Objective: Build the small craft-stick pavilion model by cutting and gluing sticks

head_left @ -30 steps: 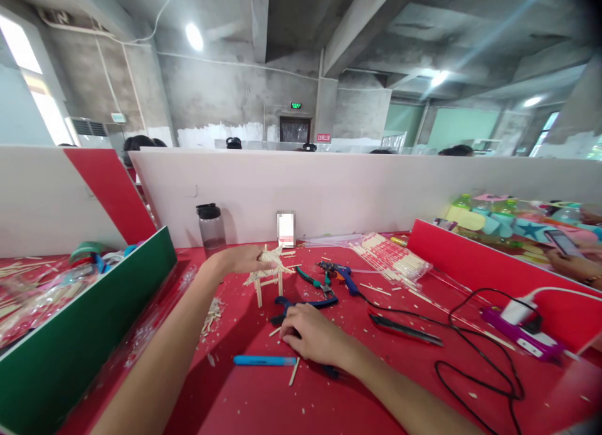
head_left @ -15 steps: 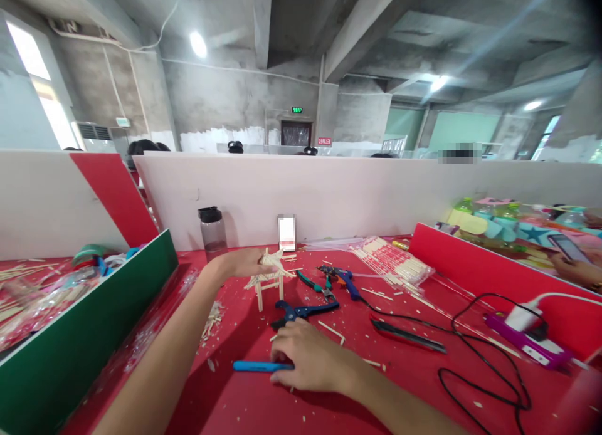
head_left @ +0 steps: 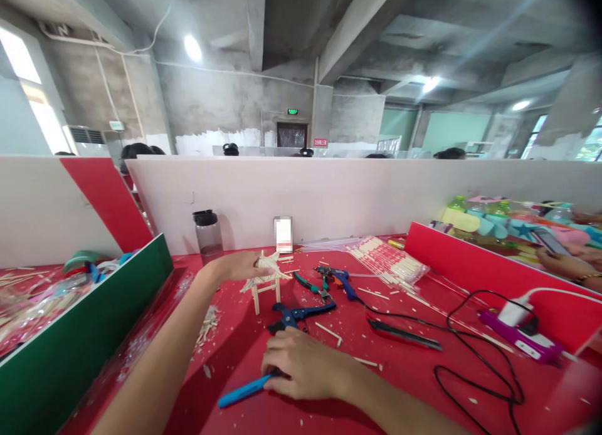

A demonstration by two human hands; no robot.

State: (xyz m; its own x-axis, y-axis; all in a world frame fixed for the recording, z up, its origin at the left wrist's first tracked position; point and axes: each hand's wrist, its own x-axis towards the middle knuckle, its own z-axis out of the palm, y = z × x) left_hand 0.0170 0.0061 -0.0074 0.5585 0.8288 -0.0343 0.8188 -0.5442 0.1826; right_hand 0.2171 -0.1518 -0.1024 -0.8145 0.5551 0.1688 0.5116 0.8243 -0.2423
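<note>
Gripping a blue pen low in the centre of the frame: right hand curled shut over its upper end, long axis running from the fingers down-left, free tip aimed at the lower left corner, lying near flat on the red table. Resting higher, centre-left: left hand, fingers loosely bent over the roof of a small stick model, steadying it; model upright on its thin legs. Lying just above the right hand: blue pliers, handles fanned toward the right, close but apart from the knuckles. Sitting further up: green cutters and a glue gun, its black cord looping across the right half of the table. Hemming in the left side: a green divider; closing the back: a white wall; fencing the right: a red divider. Leaving open red surface below and left of the pen, scattered only with wood chips. Standing against the back wall, upper left of the table: a dark bottle. Showing at the far right edge beyond the red divider: another person's hand with a phone.
</note>
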